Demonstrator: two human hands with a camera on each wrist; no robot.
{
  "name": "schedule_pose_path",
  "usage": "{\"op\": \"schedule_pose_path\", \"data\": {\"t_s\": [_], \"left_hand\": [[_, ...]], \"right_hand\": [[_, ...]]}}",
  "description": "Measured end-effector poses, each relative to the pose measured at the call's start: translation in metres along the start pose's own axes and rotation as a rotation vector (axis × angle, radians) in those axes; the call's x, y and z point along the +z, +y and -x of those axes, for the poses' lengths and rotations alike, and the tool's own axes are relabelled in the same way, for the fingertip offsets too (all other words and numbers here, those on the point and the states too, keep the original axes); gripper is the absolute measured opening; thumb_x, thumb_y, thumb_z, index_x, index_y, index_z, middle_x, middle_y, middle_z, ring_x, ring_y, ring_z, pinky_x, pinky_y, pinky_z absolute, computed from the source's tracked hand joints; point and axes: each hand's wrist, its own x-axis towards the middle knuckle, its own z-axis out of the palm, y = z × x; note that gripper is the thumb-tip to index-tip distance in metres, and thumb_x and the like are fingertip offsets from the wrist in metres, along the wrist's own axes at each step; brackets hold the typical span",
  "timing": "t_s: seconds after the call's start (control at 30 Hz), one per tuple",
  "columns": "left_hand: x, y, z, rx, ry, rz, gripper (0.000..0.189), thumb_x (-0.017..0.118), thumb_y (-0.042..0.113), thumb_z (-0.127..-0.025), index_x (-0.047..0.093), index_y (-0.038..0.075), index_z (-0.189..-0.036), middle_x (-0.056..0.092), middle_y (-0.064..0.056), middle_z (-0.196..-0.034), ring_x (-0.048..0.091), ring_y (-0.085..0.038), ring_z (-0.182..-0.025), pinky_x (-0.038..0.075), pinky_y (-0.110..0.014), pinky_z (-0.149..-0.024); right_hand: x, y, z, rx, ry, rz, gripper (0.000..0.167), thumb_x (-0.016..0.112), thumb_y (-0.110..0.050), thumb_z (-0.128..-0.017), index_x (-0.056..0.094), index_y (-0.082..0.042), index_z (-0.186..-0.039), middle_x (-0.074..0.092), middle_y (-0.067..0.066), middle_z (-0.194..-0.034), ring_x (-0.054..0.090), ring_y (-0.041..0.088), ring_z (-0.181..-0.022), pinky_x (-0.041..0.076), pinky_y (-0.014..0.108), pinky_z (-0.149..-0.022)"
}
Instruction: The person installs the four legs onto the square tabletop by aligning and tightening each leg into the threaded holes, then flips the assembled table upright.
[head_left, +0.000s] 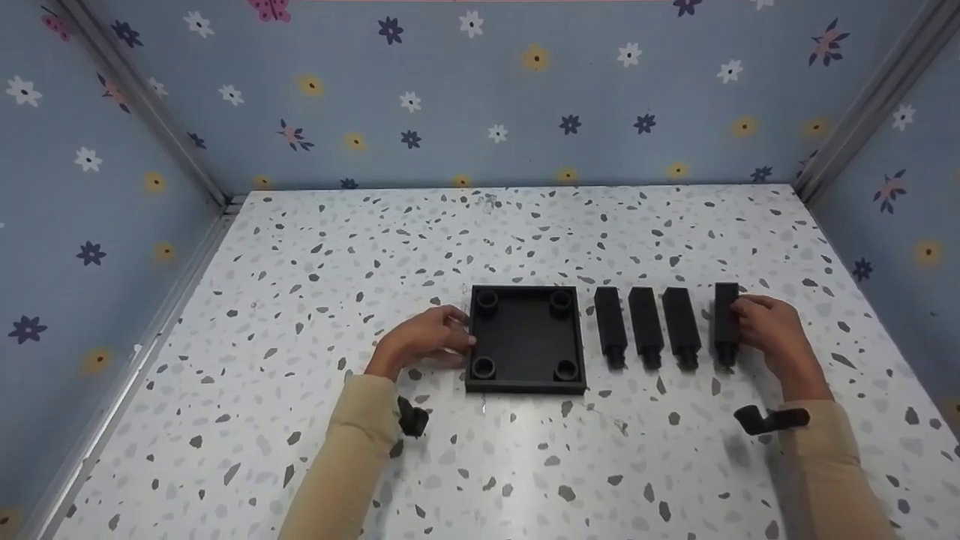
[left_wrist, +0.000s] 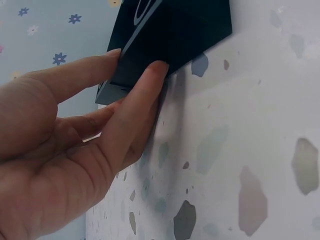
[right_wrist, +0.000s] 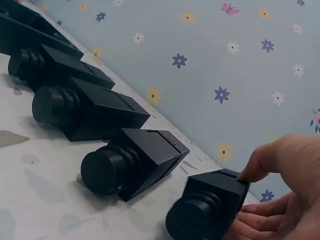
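Observation:
My left hand (head_left: 431, 334) holds the left edge of a black square tray-like base (head_left: 525, 337), with its fingertips at the rim and outer side wall. Round sockets stand in the base's corners, and its hollow side faces up. At the right, my right hand (head_left: 772, 326) pinches a black square leg (head_left: 726, 315), thumb on its upper face and fingers along its right side. In the right wrist view this leg (right_wrist: 210, 187) has a round ridged plug at its near end.
Between the base and my right hand lie three more black legs, the left one (head_left: 611, 319), the middle one (head_left: 645, 322) and the right one (head_left: 681, 322), plugs toward me. The speckled white table (head_left: 360, 247) is bounded by flowered blue panels (head_left: 450, 97).

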Motion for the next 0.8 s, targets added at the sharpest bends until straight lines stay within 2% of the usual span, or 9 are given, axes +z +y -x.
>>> {"op": "schedule_pose_path", "data": {"t_s": [0.13,0.27,0.47,0.63,0.8], "left_hand": [[0.000,0.001,0.000,-0.010,-0.007,0.018,0.049,0.066,0.002,-0.084,0.045,0.002,-0.129,0.059,-0.020,-0.113,0.067,-0.026,-0.093,0.058,-0.036,-0.083],[-0.001,0.001,0.001,-0.011,-0.010,0.034,0.049,0.066,0.001,-0.084,0.045,0.002,-0.129,0.059,-0.020,-0.113,0.068,-0.026,-0.092,0.058,-0.036,-0.083],[0.000,0.000,0.000,-0.012,-0.002,0.018,0.049,0.066,0.002,-0.084,0.045,0.002,-0.129,0.061,-0.020,-0.111,0.068,-0.026,-0.090,0.059,-0.036,-0.082],[0.000,-0.001,0.000,-0.004,-0.004,0.021,0.049,0.066,0.002,-0.085,0.045,0.001,-0.129,0.060,-0.020,-0.111,0.068,-0.025,-0.090,0.059,-0.035,-0.081],[0.000,-0.002,0.000,0.015,-0.006,0.013,0.047,0.066,0.003,-0.085,0.046,0.001,-0.127,0.060,-0.019,-0.108,0.068,-0.024,-0.089,0.059,-0.035,-0.080]], "right_hand": [[-0.002,-0.005,0.004,0.011,-0.006,-0.117,0.069,0.054,-0.033,-0.094,0.025,-0.004,-0.150,0.048,-0.003,-0.112,0.053,0.002,-0.091,0.054,0.014,-0.075],[-0.002,-0.011,0.008,-0.006,-0.034,-0.191,0.073,0.058,-0.034,-0.093,0.024,-0.004,-0.150,0.048,-0.005,-0.110,0.053,0.003,-0.094,0.054,0.015,-0.076],[0.002,-0.019,0.011,-0.009,-0.037,-0.211,0.079,0.062,-0.038,-0.091,0.023,-0.007,-0.151,0.047,-0.003,-0.118,0.051,0.005,-0.099,0.053,0.014,-0.076],[0.005,-0.024,0.017,-0.054,-0.061,-0.268,0.078,0.066,-0.035,-0.089,0.026,-0.007,-0.150,0.048,-0.005,-0.113,0.052,0.006,-0.099,0.054,0.016,-0.075],[0.014,-0.033,0.023,-0.104,-0.064,-0.268,0.075,0.068,-0.035,-0.088,0.030,-0.008,-0.147,0.047,-0.008,-0.111,0.050,0.007,-0.103,0.054,0.016,-0.074]]}}
